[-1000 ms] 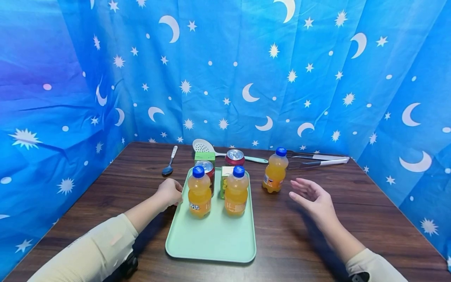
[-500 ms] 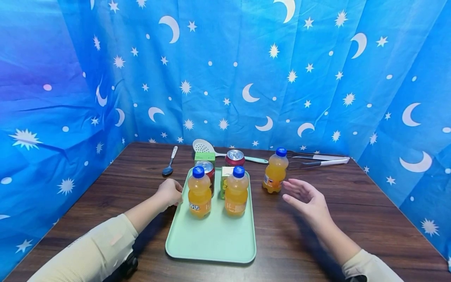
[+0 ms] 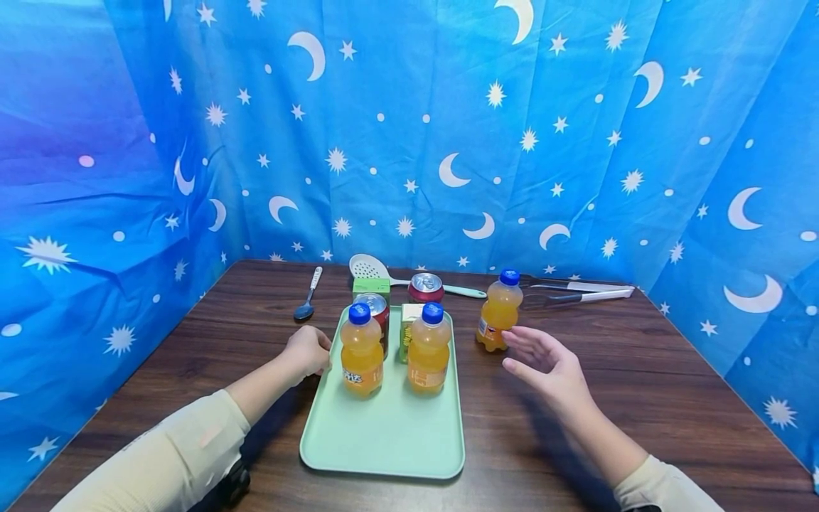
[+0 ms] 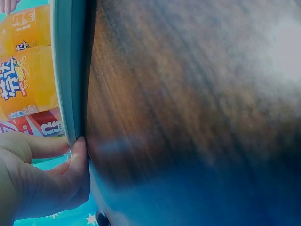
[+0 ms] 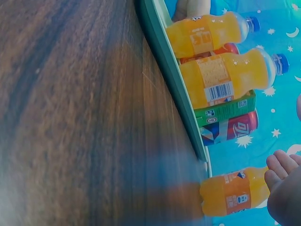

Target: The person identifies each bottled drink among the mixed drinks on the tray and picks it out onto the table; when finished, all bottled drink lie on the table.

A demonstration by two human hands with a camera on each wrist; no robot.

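Note:
My left hand (image 3: 308,348) pinches the left rim of the pale green tray (image 3: 384,448); in the left wrist view its thumb and fingers (image 4: 79,165) close on the edge. Two orange soda bottles (image 3: 362,359) with blue caps stand upright on the tray. A third orange soda bottle (image 3: 501,306) stands upright on the table, right of the tray. My right hand (image 3: 553,370) is beside that bottle, fingers extended and thumb apart, fingertips right at its lower side. The right wrist view has this hand (image 5: 287,188) overlapping the bottle's upper part.
Behind the tray bottles are soda cans (image 3: 425,286) and green drink cartons (image 3: 372,286), partly hidden. A spoon (image 3: 308,299) lies at the back left, a slotted skimmer (image 3: 370,266) at the back, and tongs (image 3: 595,291) at the back right. A blue curtain (image 3: 409,128) hangs behind the table.
My right hand has moved left, to the bottle standing right of the tray. The left hand stays on the tray rim; the bottles and tray have not moved.

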